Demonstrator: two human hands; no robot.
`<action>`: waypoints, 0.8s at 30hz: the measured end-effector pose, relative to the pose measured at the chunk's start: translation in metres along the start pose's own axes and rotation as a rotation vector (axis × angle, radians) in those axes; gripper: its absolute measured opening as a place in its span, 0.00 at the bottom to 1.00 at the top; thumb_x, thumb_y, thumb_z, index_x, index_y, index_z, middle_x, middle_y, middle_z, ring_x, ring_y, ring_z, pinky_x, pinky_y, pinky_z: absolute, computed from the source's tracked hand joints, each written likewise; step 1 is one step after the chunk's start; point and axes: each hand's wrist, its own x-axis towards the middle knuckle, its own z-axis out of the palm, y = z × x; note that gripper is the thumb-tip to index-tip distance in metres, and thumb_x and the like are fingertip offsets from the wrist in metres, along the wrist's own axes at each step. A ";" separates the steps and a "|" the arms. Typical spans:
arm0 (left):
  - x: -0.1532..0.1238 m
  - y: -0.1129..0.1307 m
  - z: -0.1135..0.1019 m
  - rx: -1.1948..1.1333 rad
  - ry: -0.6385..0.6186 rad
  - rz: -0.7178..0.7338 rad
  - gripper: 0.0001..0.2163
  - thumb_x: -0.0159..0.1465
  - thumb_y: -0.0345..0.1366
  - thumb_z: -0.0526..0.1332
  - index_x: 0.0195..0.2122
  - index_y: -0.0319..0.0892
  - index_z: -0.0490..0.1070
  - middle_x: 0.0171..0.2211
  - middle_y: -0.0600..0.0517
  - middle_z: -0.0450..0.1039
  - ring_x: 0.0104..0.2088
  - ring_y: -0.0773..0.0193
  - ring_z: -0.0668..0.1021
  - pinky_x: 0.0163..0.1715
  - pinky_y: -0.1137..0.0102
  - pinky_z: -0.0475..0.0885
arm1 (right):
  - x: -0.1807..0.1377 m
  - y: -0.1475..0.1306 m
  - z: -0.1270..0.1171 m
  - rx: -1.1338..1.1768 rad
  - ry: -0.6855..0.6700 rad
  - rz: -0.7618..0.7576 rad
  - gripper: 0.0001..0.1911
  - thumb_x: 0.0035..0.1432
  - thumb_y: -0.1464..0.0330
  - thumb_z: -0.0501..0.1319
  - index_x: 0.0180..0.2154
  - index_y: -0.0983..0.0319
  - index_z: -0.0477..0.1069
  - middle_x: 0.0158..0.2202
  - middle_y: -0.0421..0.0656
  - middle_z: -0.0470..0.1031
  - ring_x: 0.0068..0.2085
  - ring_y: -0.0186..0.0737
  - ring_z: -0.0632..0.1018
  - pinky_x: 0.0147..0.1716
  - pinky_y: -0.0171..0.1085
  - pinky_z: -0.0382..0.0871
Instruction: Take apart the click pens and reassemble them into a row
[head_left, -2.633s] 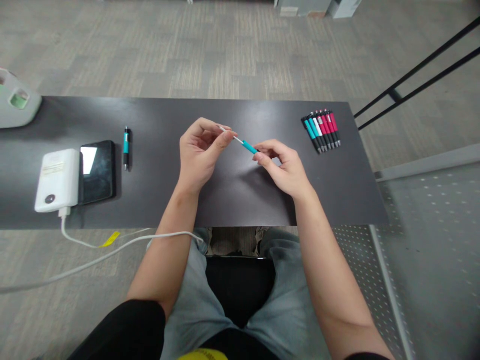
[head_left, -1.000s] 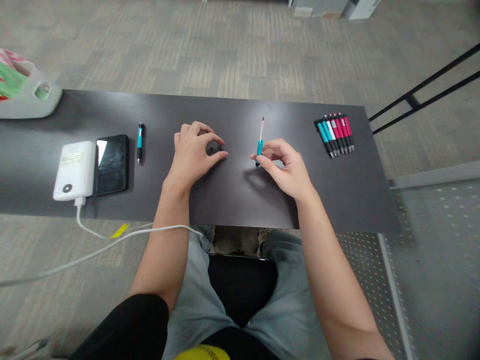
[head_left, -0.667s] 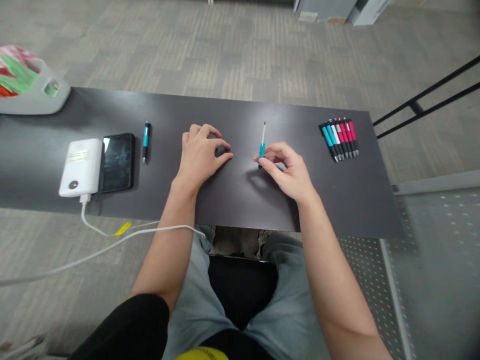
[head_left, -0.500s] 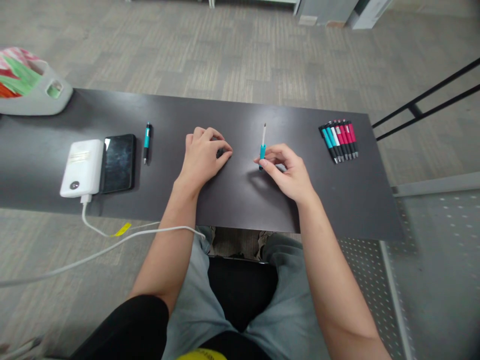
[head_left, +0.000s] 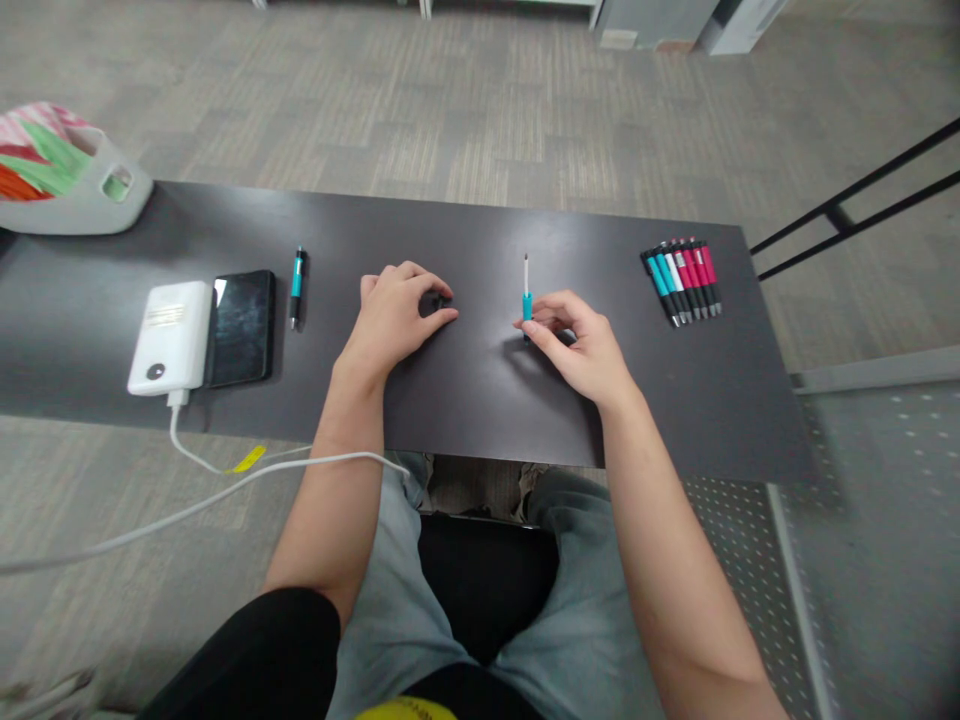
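Note:
My right hand (head_left: 577,345) pinches a teal pen barrel (head_left: 527,305) between thumb and fingers, just above the desk. From the barrel's far end a thin white refill (head_left: 526,272) sticks out, its tip pointing away from me. To the left, my left hand (head_left: 397,320) rests low over the desk, fingers curled round a small black piece (head_left: 430,303). Most of that piece is hidden; it looks like part of a pen. A whole teal and black pen (head_left: 298,288) lies on the desk left of my left hand.
Several teal, white and pink pens (head_left: 681,282) lie in a row at the right of the dark desk (head_left: 465,420). A black phone (head_left: 241,328) and white power bank (head_left: 169,338) with a cable (head_left: 247,493) are left. A white basket (head_left: 112,205) stands far left.
My left hand has shifted slightly left and nearer to me with the black piece. My right hand keeps its pinch on the pen barrel. The view has shifted slightly.

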 end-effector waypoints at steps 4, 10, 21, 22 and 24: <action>-0.001 0.007 -0.002 0.007 0.004 0.011 0.05 0.69 0.45 0.76 0.40 0.53 0.88 0.50 0.44 0.85 0.55 0.37 0.79 0.65 0.37 0.66 | 0.000 0.002 -0.001 -0.008 0.002 0.011 0.24 0.63 0.40 0.81 0.50 0.44 0.82 0.46 0.42 0.92 0.48 0.60 0.91 0.54 0.61 0.88; 0.001 0.018 0.000 -0.036 0.044 0.028 0.02 0.69 0.37 0.73 0.38 0.51 0.84 0.53 0.45 0.86 0.58 0.36 0.79 0.67 0.36 0.64 | 0.000 0.003 -0.001 -0.015 -0.004 -0.009 0.21 0.65 0.42 0.81 0.50 0.44 0.83 0.46 0.42 0.91 0.48 0.59 0.90 0.54 0.61 0.88; 0.014 0.027 0.001 -0.666 0.198 0.053 0.24 0.68 0.65 0.78 0.40 0.48 0.83 0.38 0.49 0.84 0.37 0.57 0.81 0.43 0.63 0.78 | 0.002 0.010 -0.001 -0.173 0.024 -0.112 0.12 0.76 0.50 0.73 0.50 0.49 0.85 0.43 0.44 0.84 0.44 0.53 0.83 0.48 0.52 0.83; 0.014 0.027 0.000 -0.675 0.200 0.044 0.24 0.67 0.66 0.78 0.40 0.48 0.83 0.38 0.49 0.85 0.38 0.57 0.81 0.42 0.63 0.78 | 0.002 0.010 -0.001 -0.176 0.023 -0.113 0.12 0.76 0.50 0.72 0.50 0.49 0.85 0.42 0.44 0.83 0.44 0.52 0.83 0.48 0.52 0.82; 0.014 0.027 -0.001 -0.679 0.201 0.044 0.24 0.67 0.66 0.78 0.40 0.48 0.83 0.39 0.49 0.85 0.38 0.57 0.81 0.42 0.63 0.79 | 0.002 0.009 -0.001 -0.183 0.018 -0.111 0.12 0.76 0.50 0.72 0.50 0.50 0.85 0.42 0.44 0.83 0.43 0.52 0.82 0.48 0.52 0.82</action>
